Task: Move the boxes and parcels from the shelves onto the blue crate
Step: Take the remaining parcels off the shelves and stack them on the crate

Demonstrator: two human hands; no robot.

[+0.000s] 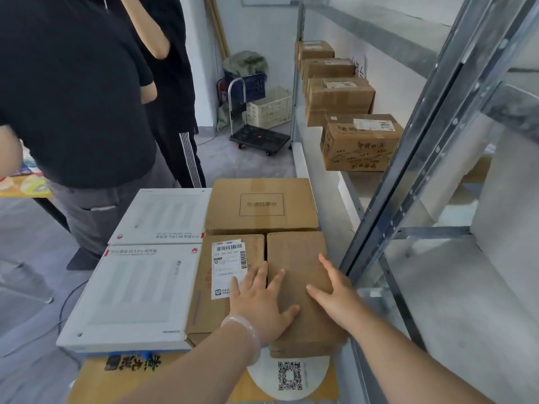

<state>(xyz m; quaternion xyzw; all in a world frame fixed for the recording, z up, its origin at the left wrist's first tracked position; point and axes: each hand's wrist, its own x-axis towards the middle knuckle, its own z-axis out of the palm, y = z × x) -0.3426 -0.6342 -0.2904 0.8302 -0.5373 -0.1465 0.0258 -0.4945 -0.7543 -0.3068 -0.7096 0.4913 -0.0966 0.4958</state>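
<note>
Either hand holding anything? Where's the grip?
No grip: left hand lies flat on top of the plain brown box, right hand rests straight-fingered on its right edge.

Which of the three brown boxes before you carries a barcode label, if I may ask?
The near-left box; the far box has only a printed square, the near-right box is plain.

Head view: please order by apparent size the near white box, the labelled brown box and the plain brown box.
Largest: near white box.
Then labelled brown box and plain brown box: they look alike, so I do not rank them.
</note>
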